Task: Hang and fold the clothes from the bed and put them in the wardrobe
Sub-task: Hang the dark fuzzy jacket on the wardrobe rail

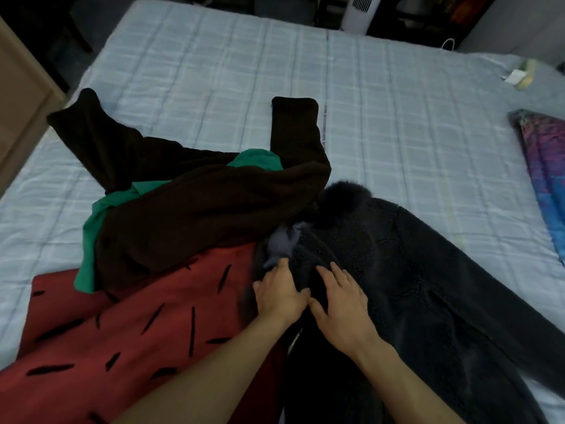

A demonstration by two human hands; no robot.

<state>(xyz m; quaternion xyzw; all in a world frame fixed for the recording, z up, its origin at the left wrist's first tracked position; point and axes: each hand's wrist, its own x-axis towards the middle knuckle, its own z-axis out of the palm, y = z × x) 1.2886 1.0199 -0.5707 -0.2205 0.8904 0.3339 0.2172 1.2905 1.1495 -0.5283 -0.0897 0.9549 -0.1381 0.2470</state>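
Task is looking barely started. Clothes are still lying in a heap on the bed [397,117]: a dark grey fleece coat [428,270] with a fur collar at near right, a dark brown fleece garment [189,215] sprawling across the middle with sleeves spread, a green garment [94,228] peeking out beneath it, and a red garment with black dashes [137,325] at near left. None is looking folded, no hanger is showing, and the wardrobe can't be identified in view.

Left hand [279,293] is resting flat on the grey coat's front edge near the lining, fingers loosely curled, thumb pressing the fabric; whether it is actually pinching cloth can't be told. Right hand [342,301] is lying open, palm down on the same coat, fingers spread, gripping nothing. Hands are nearly touching at the thumbs.

A multicoloured folded cloth [544,166] is sitting well apart at the right edge.

Likely step in hand: straightening the grey coat's front. All garments left to do.
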